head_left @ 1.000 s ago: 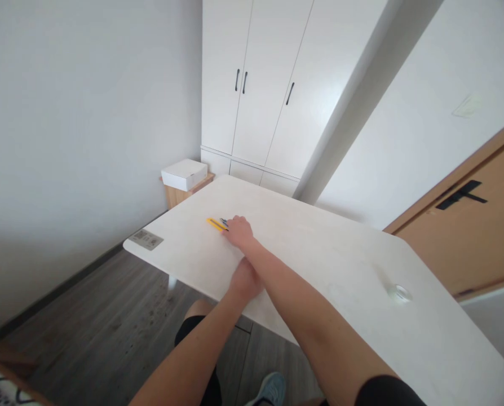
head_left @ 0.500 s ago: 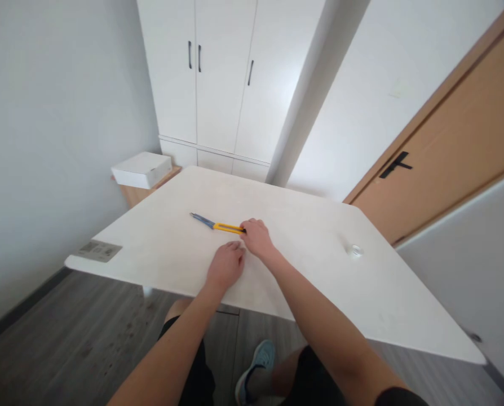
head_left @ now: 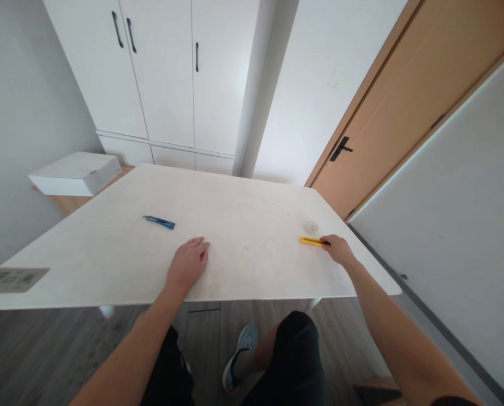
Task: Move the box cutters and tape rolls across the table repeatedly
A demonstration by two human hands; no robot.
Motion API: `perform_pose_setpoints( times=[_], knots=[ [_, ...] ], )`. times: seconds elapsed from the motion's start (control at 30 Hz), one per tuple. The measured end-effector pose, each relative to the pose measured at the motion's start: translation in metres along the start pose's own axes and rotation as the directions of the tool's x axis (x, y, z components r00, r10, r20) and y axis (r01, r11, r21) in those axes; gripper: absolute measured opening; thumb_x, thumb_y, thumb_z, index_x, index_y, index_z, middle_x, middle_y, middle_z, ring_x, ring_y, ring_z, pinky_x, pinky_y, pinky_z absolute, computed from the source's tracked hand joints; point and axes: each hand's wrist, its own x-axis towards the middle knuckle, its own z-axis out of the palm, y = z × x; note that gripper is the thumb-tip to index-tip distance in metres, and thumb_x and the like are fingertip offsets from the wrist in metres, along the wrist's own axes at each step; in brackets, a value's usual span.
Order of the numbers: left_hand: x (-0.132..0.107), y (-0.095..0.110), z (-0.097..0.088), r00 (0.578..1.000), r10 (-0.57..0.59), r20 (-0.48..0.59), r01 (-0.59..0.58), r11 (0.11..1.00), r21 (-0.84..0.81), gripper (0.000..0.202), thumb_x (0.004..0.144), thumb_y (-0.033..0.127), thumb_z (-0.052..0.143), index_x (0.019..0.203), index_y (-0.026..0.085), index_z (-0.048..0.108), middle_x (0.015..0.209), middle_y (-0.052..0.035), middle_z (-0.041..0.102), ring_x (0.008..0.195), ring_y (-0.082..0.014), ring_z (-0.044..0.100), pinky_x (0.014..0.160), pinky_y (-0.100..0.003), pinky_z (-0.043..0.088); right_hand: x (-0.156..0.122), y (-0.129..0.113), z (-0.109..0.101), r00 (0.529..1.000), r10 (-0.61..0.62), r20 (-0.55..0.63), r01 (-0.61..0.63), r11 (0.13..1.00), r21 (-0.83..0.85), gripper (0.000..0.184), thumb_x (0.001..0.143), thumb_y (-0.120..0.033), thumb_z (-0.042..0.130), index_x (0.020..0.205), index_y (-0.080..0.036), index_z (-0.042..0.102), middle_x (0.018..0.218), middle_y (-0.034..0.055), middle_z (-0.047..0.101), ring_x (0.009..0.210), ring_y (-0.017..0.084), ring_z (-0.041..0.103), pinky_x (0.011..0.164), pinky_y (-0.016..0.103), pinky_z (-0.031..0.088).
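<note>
My right hand [head_left: 339, 249] rests near the right edge of the white table [head_left: 243, 197], its fingers closed on the black end of a yellow utility knife [head_left: 311, 241] that lies flat on the top. A small roll of clear tape [head_left: 311, 227] sits just behind the knife. My left hand [head_left: 188, 263] lies flat and open near the front edge, fingers together, holding nothing. A blue utility knife [head_left: 159, 221] lies alone on the table, to the left of and behind my left hand.
A white box [head_left: 75, 173] sits on a low wooden stand at the left wall. White cupboards [head_left: 159, 73] stand behind the table and a wooden door [head_left: 383, 113] is at the right. A grey label [head_left: 13, 278] marks the table's front left corner.
My right hand has carried the yellow knife from the table's middle to its right side, beside the tape. The blue knife stayed behind. My view has swung to the right.
</note>
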Motion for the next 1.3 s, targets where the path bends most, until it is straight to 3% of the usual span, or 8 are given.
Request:
perform_pose_setpoints(
  times=[0.23,0.37,0.67,0.77,0.9,1.1,1.2,1.3],
  knots=[
    [0.001,0.001,-0.001,1.0,-0.014,0.008,0.014,1.0,-0.016,0.036,0.097,0.024,0.044,0.115,0.015,0.074,0.128,-0.0145,0.069,0.12,-0.027,0.062,0.108,-0.043,0.046,0.007,-0.007,0.001,0.999,0.033,0.039,-0.031,0.998,-0.061,0.036,0.082,-0.018,0.062,0.117,-0.02,0.072,0.118,0.0107,0.072,0.108,0.025,0.066,0.096,0.036,0.047],
    [0.001,0.005,-0.003,0.998,-0.051,0.027,0.052,0.998,-0.025,0.033,0.097,0.023,0.047,0.115,0.018,0.074,0.129,-0.0132,0.068,0.121,-0.0268,0.061,0.108,-0.043,0.046,0.018,-0.059,-0.01,1.0,-0.023,0.004,0.023,0.999,0.032,0.033,0.085,-0.023,0.061,0.116,-0.02,0.071,0.111,0.0103,0.073,0.1,0.024,0.068,0.087,0.033,0.05],
    [0.0,0.006,-0.006,0.997,-0.081,0.009,0.081,0.987,-0.139,0.027,0.094,0.018,0.05,0.108,0.018,0.074,0.129,-0.0147,0.067,0.121,-0.0278,0.06,0.106,-0.046,0.046,0.056,-0.392,-0.023,0.793,-0.609,0.007,0.575,0.752,0.323,0.027,0.095,-0.028,0.054,0.113,-0.02,0.071,0.115,0.0079,0.073,0.109,0.021,0.064,0.097,0.032,0.045],
    [0.0,0.004,-0.001,0.996,-0.084,-0.023,0.078,0.978,-0.195,0.026,0.091,0.016,0.051,0.105,0.015,0.073,0.117,-0.0158,0.071,0.112,-0.0288,0.064,0.101,-0.047,0.049,0.058,-0.486,-0.012,0.796,-0.602,0.063,0.556,0.769,0.315,0.032,0.097,-0.034,0.056,0.12,-0.017,0.067,0.122,0.0117,0.069,0.115,0.023,0.061,0.098,0.033,0.044],
    [-0.002,-0.002,0.01,0.988,-0.104,-0.118,0.067,0.958,-0.279,0.035,0.09,0.02,0.051,0.121,0.014,0.065,0.116,-0.0157,0.071,0.113,-0.0306,0.063,0.103,-0.049,0.048,0.056,-0.552,0.003,0.855,-0.513,0.081,0.479,0.839,0.257,0.036,0.096,-0.038,0.058,0.122,-0.014,0.064,0.127,0.0176,0.063,0.118,0.028,0.057,0.093,0.038,0.047],
    [-0.001,-0.003,0.007,0.989,-0.085,-0.124,0.047,0.959,-0.279,0.036,0.09,0.019,0.051,0.123,0.014,0.065,0.117,-0.0148,0.071,0.117,-0.0301,0.062,0.104,-0.048,0.048,0.057,-0.546,0.005,0.872,-0.489,0.04,0.47,0.857,0.212,0.027,0.098,-0.026,0.051,0.118,-0.016,0.066,0.123,0.0148,0.064,0.115,0.026,0.057,0.093,0.039,0.045],
    [0.001,0.001,0.0,0.998,-0.062,-0.032,0.054,0.977,-0.205,0.027,0.09,0.015,0.05,0.107,0.015,0.072,0.113,-0.0149,0.072,0.111,-0.0291,0.064,0.1,-0.046,0.05,0.057,-0.49,-0.003,0.871,-0.491,0.036,0.47,0.851,0.235,0.025,0.098,-0.029,0.053,0.115,-0.022,0.068,0.121,0.0103,0.065,0.112,0.024,0.058,0.093,0.036,0.044],
    [0.0,0.003,-0.005,0.998,-0.057,0.015,0.058,0.991,-0.122,0.03,0.094,0.019,0.048,0.111,0.019,0.073,0.128,-0.0142,0.068,0.121,-0.0282,0.06,0.106,-0.047,0.047,0.049,-0.389,-0.009,0.887,-0.461,-0.002,0.447,0.86,0.247,0.023,0.095,-0.026,0.055,0.111,-0.022,0.07,0.113,0.0081,0.068,0.11,0.022,0.059,0.095,0.033,0.043]
  ],
)
